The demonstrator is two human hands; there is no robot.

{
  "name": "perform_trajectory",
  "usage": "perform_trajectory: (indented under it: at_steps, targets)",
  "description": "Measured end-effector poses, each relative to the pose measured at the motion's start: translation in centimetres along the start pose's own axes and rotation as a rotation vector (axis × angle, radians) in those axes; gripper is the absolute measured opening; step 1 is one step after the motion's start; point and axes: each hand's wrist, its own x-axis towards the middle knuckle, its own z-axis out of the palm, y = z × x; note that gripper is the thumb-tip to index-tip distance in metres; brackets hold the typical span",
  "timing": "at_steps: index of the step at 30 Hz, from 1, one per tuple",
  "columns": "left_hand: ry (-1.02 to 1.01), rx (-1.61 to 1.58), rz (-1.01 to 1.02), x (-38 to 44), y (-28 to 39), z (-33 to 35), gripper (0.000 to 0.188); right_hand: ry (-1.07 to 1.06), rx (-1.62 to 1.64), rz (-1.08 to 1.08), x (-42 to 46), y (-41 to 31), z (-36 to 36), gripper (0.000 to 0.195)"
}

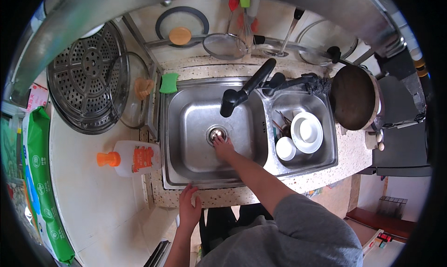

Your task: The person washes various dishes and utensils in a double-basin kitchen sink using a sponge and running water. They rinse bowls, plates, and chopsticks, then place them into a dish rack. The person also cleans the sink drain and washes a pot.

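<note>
My right hand (224, 149) reaches down into the large left basin of a stainless steel sink (195, 127), its fingertips on the metal drain stopper (217, 134). My left hand (189, 202) rests at the front edge of the speckled counter (223, 197), fingers apart, holding nothing. A black faucet (244, 92) hangs over the basin above my right hand. The smaller right basin holds a white bowl (295, 127) with a smaller white one in it, a white cup (285, 149) and some thin utensils (284, 122). A green sponge (169, 83) lies at the sink's back left corner.
Left of the sink lies a clear bottle with an orange cap (109, 159). Perforated steamer trays (91, 62) and a glass lid (127, 103) stand behind it. A frying pan (354, 97) is at the right. A strainer (224, 46) and a whisk (246, 36) hang behind the faucet.
</note>
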Motion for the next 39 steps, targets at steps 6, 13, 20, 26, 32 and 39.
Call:
perform_trajectory:
  at_steps: [6, 13, 20, 26, 32, 39]
  targets:
    - [-0.030, -0.050, -0.008, -0.8, -0.7, 0.5, 0.030, 0.165, 0.146, 0.026, 0.3, -0.8, 0.7, 0.047]
    - [-0.052, 0.125, 0.120, 4.0, 1.7, 1.5, 0.031, 0.290, 0.098, -0.074, 1.0, 1.1, -0.5, 0.051]
    - [-0.007, 0.029, 0.268, 7.8, 6.3, 5.1, 0.033, 0.053, -0.006, -0.041, 1.8, 2.4, -1.4, 0.051]
    - [-0.034, -0.115, 0.209, 6.5, 8.8, 8.7, 0.033, 0.822, 0.750, -0.059, -9.8, 6.1, -7.4, 0.048]
    - [-0.218, -0.565, 0.137, 9.4, 11.1, 19.7, 0.031, 1.171, 0.708, 1.218, -23.3, 26.6, -4.5, 0.072]
    - [-0.506, -0.660, -0.131, 10.2, 13.7, 30.0, 0.025, 0.670, 2.225, 1.230, -22.8, 40.7, 8.2, 0.038]
